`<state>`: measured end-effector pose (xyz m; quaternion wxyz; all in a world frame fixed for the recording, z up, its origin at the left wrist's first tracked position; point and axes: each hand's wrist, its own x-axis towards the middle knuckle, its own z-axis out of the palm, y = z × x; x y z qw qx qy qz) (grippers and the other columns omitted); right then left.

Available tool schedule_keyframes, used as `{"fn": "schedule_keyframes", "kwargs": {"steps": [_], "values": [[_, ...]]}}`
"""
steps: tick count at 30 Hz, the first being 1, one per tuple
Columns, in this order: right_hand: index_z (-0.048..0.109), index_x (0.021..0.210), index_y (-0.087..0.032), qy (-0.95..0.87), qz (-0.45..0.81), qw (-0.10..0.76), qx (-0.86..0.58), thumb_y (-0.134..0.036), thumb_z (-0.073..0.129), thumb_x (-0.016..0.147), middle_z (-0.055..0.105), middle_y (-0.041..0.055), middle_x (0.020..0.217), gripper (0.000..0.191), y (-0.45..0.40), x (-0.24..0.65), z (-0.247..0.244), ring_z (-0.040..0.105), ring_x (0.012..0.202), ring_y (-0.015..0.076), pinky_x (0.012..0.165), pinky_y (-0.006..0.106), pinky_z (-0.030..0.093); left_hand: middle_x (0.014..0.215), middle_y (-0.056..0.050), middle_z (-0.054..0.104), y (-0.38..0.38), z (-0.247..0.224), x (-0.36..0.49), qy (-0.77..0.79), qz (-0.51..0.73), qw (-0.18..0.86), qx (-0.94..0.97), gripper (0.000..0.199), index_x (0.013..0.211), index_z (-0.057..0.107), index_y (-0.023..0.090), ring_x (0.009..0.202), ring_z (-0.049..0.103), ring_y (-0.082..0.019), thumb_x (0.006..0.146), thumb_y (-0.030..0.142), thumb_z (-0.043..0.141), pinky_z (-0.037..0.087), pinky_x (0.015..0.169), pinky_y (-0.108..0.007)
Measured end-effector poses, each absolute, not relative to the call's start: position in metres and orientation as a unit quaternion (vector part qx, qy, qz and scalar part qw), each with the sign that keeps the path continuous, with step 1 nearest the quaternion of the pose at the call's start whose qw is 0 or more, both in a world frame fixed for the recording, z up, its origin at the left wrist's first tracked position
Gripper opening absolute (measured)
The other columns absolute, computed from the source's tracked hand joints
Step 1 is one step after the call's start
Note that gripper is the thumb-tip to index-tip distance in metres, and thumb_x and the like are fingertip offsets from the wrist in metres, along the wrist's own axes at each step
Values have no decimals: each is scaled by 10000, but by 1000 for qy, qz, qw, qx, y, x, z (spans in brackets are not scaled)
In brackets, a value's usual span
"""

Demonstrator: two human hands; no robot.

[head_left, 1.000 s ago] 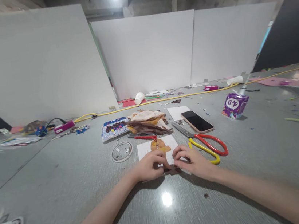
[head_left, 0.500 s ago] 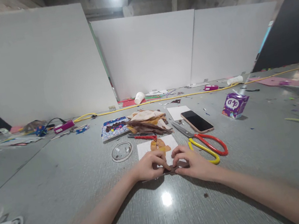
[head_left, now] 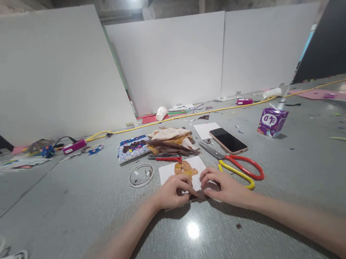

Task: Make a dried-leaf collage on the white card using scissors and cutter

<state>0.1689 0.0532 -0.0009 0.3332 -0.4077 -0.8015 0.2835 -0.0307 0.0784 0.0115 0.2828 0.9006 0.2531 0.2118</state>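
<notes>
A white sheet [head_left: 168,172] with orange-brown pieces [head_left: 183,168] on it lies in front of me. Along its near edge runs a dark brown strip [head_left: 198,195]. My left hand [head_left: 176,190] is closed, its fingertips pressed on the strip's left part. My right hand [head_left: 220,186] curls over the right part, fingers bent with a gap between thumb and forefinger; its fingertips touch the strip or sheet. Large scissors [head_left: 241,173] with red and yellow handles lie beside the right hand. Red-handled pliers or snips [head_left: 167,158] lie just beyond the sheet.
Crumpled brown and cream material [head_left: 170,138] lies behind the sheet, beside a beaded panel [head_left: 132,148]. A phone [head_left: 228,140] and purple drink carton [head_left: 272,121] stand at right. A grey ring [head_left: 141,175] lies left. A yellow cable [head_left: 147,124] crosses behind.
My right hand has shifted slightly right, its thumb and forefinger apart from the raised brown bit, which now looks flatter. My left hand has hardly moved.
</notes>
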Motion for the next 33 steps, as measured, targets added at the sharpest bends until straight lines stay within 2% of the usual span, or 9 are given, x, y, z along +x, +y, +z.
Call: {"fn": "schedule_keyframes", "kwargs": {"steps": [18, 21, 23, 27, 33], "values": [[538, 628, -174, -800, 296, 316, -415, -128, 560, 698, 515, 39, 947, 87, 52, 168, -3, 506, 913, 159, 824, 310, 391, 709, -21, 556, 78, 14, -30, 253, 210, 292, 898, 242, 765, 688, 158, 656, 510, -117, 648, 72, 495, 386, 642, -224], [536, 664, -182, -794, 298, 328, -417, -123, 551, 709, 543, 23, 895, 76, 54, 169, 1, 517, 871, 151, 782, 291, 397, 749, -21, 554, 77, 20, -27, 296, 236, 324, 867, 176, 827, 656, 158, 678, 503, -122, 702, 166, 532, 390, 628, -226], [544, 693, -187, -787, 295, 329, -431, -143, 548, 723, 561, 12, 826, 54, 56, 169, 6, 527, 819, 154, 740, 287, 399, 798, -19, 560, 75, 25, -23, 339, 269, 356, 829, 205, 894, 617, 160, 698, 505, -123, 705, 222, 567, 399, 642, -232], [557, 715, -195, -785, 298, 329, -433, -183, 545, 743, 584, -2, 788, 33, 57, 168, 17, 543, 781, 155, 723, 282, 393, 737, 12, 572, 72, 30, -13, 376, 248, 410, 793, 279, 961, 583, 165, 646, 505, -106, 682, 173, 579, 398, 630, -225], [544, 796, -190, -771, 298, 357, -436, -214, 528, 754, 608, 6, 814, 51, 58, 166, 27, 561, 793, 155, 724, 278, 413, 681, 11, 591, 71, 28, -5, 397, 293, 518, 699, 95, 739, 607, 141, 651, 530, -110, 647, 138, 581, 388, 627, -229]]}}
